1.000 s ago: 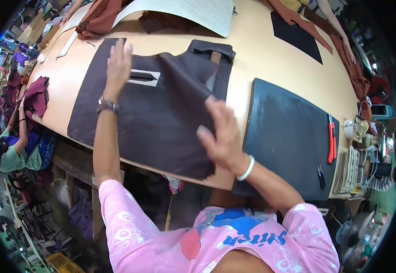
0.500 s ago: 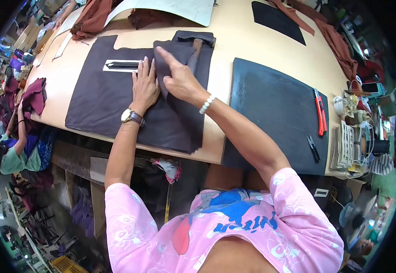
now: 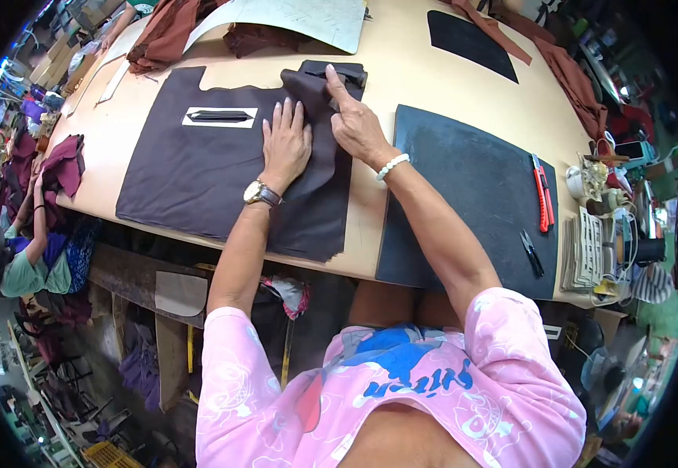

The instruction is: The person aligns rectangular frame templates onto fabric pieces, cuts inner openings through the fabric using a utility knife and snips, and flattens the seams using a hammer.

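A dark brown-purple fabric panel (image 3: 191,175), apparently leather or cloth in layers, lies on the table before me. My left hand (image 3: 287,140) rests flat on it, fingers stretched out. Close by on the right, my right hand (image 3: 360,131) has its index finger extended and its other fingers curled at the raised, folded edge of the panel; the exact grip is partly hidden. Left of my left hand, a white rectangle (image 3: 251,114) with a black strip (image 3: 220,116) in its middle shows on the panel. A black object (image 3: 353,76) lies beyond my right fingertips, partly covered.
A black cutting mat (image 3: 463,195) carries a red utility knife (image 3: 544,195) and small black snips (image 3: 532,253). Brown material pieces (image 3: 163,39), a pale sheet (image 3: 300,19) and a black piece (image 3: 471,47) lie farther back. Another person (image 3: 23,261) is at the left edge.
My right hand has moved right, drawing the folded edge with it. My left hand has slid right across the panel, uncovering the right end of the white rectangle.
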Action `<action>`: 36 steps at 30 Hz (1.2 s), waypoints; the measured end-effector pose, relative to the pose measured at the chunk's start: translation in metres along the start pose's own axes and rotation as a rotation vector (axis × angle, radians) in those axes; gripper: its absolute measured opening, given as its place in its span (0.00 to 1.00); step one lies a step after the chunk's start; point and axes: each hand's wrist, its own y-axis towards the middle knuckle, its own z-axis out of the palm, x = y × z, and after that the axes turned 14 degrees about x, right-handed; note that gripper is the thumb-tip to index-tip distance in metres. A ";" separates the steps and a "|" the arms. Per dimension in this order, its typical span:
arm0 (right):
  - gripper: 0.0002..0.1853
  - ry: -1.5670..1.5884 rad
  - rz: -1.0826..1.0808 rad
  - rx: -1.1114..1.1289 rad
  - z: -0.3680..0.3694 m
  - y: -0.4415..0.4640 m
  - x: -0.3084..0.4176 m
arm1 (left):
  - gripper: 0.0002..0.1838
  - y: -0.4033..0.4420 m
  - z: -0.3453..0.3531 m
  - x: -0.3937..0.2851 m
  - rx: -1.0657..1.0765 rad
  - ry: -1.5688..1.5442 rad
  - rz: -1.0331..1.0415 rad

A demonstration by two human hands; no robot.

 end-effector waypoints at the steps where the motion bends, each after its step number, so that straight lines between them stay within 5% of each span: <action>1: 0.43 0.045 -0.026 -0.003 -0.002 0.001 0.001 | 0.27 0.001 0.002 0.001 -0.008 0.008 -0.001; 5: 0.43 -0.004 -0.256 -0.062 0.002 0.023 -0.010 | 0.27 0.002 0.011 0.005 -0.018 0.030 0.007; 8: 0.42 -0.282 -0.094 -0.237 0.002 0.030 -0.003 | 0.27 0.002 0.012 0.006 -0.001 0.047 0.006; 9: 0.39 -0.316 0.205 -0.140 -0.003 0.032 -0.001 | 0.27 0.002 0.012 0.006 0.006 0.055 0.004; 12: 0.40 -0.217 0.467 -0.014 0.007 0.034 -0.012 | 0.26 0.003 0.010 0.005 0.063 0.057 -0.025; 13: 0.46 -0.239 0.465 -0.012 0.017 0.040 -0.021 | 0.26 0.004 0.010 0.004 0.053 0.059 -0.016; 16: 0.42 -0.082 0.570 0.057 0.001 0.053 -0.012 | 0.25 0.002 0.007 0.004 0.029 0.096 0.009; 19: 0.41 0.175 0.559 -0.123 -0.015 0.065 -0.046 | 0.25 0.008 -0.007 0.000 -0.020 0.217 0.080; 22: 0.38 0.385 0.462 -0.206 -0.036 0.047 -0.049 | 0.26 0.031 -0.040 -0.007 0.270 0.140 0.065; 26: 0.34 0.351 0.230 -0.300 -0.045 0.005 -0.018 | 0.27 0.070 -0.020 0.002 0.137 0.162 0.316; 29: 0.30 0.519 0.141 -0.122 -0.042 -0.017 0.017 | 0.26 0.080 -0.025 -0.022 0.358 0.337 0.165; 32: 0.27 0.722 0.105 0.061 -0.041 -0.016 0.039 | 0.24 0.059 -0.018 -0.020 0.234 0.085 0.138; 36: 0.26 0.383 0.231 -0.018 -0.012 0.020 0.012 | 0.27 0.003 -0.004 -0.016 0.088 0.064 0.011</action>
